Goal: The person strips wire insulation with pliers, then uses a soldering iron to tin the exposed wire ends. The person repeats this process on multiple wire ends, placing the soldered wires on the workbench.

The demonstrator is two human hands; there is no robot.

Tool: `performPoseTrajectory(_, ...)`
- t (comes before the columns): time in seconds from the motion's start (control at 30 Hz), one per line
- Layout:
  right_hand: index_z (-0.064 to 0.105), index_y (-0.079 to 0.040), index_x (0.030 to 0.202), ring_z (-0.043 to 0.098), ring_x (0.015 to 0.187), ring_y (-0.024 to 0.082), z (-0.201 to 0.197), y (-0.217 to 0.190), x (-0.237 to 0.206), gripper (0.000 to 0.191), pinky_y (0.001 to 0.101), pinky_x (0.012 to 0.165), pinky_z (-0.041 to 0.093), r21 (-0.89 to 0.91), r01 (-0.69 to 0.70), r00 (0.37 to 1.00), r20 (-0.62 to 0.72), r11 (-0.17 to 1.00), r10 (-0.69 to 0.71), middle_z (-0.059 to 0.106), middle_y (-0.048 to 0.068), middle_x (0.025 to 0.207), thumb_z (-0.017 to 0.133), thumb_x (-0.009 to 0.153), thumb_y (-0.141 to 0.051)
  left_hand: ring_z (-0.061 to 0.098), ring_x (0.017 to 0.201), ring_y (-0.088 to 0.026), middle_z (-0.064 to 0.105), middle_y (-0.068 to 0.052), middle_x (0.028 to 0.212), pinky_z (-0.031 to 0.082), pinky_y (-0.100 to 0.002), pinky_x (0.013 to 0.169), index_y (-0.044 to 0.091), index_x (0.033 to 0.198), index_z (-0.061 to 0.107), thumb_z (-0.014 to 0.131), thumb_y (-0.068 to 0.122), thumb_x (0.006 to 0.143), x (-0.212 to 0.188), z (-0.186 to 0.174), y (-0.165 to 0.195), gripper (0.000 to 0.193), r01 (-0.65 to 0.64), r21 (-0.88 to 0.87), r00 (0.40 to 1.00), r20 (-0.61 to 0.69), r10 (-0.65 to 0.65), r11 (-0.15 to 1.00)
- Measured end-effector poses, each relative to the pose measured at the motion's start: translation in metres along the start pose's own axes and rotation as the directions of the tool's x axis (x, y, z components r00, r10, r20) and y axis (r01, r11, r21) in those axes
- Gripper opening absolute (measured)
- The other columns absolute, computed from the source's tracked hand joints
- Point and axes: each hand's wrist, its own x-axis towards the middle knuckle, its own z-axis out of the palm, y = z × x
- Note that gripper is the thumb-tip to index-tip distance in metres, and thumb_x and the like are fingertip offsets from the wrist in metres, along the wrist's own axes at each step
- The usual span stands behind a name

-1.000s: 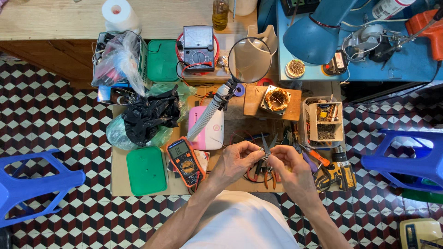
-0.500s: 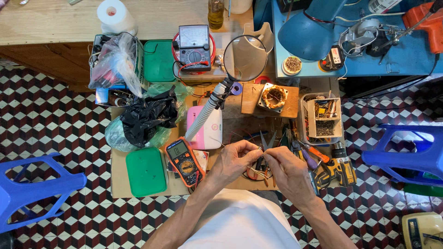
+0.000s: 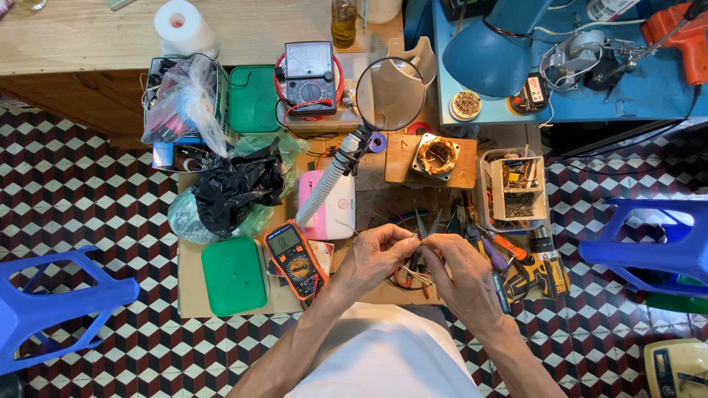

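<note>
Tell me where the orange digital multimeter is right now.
In the head view the orange multimeter lies on the low board just left of the left hand, between the green lid and the pink box.

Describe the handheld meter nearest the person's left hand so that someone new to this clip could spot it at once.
Start at the low cardboard-covered work board on the checkered floor. Just left of the left hand, between the flat green lid and the pink box, lies the digital multimeter. Its orange edging, small grey screen and round dial set it apart from the bigger needle meter higher up.
</note>
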Motion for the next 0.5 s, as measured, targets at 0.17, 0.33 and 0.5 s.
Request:
performPoseTrajectory(0.17, 0.066, -0.002, 0.106, 0.069, 0.086, 0.02, -0.011, -0.004, 0.007, 0.015, 0.032, 0.073, 0.057, 0.004, 0.107, 0.994, -0.023, 0.994, -0.107, 0.071, 0.01, 0.095, 0.069, 0.092, -0.008, 0.05, 0.06, -0.002, 0.06, 0.003, 0.072, 0.039, -0.021, 0.05, 0.001, 0.102, 0.071, 0.068, 0.024, 0.099, -0.003, -0.003, 0.004, 0.024, 0.036, -0.084, 0.999, 0.027, -0.034, 0.996)
performPoseTrajectory(0.33, 0.068, -0.001, 0.104, 0.068, 0.075, 0.014, -0.026, -0.003, 0.012, 0.018, 0.0285, 0.066, 0.056, 0.192, -0.457, 0.883, 0.221, 0.869, 0.415, 0.071, 0.007, 0.083, 0.064, 0.097, -0.018, 0.049, 0.058, -0.002, 0.06, 0.003, 0.072, 0.037, -0.02, 0.048, 0.001, 0.103, 0.07, 0.069, 0.023, 0.097, -0.002, 0.007, 0.023, 0.022, 0.096, -0.149, 0.994, 0.058, -0.089, 0.984)
performPoseTrajectory(0.5, 0.068, 0.0, 0.102, 0.07, 0.083, 0.01, -0.043, 0.008, 0.007, 0.02, 0.0257, 0.076, 0.059, 0.511, -0.538, 0.843, 0.301, 0.671, 0.446, 0.072, 0.006, 0.087, 0.059, 0.099, -0.017, 0.052, 0.061, -0.004, 0.067, 0.001, 0.078, 0.042, -0.02, 0.053, 0.001, 0.109, 0.071, 0.073, 0.021, 0.094, -0.002, 0.017, 0.04, 0.025, 0.15, -0.198, 0.983, 0.132, -0.125, 0.969)
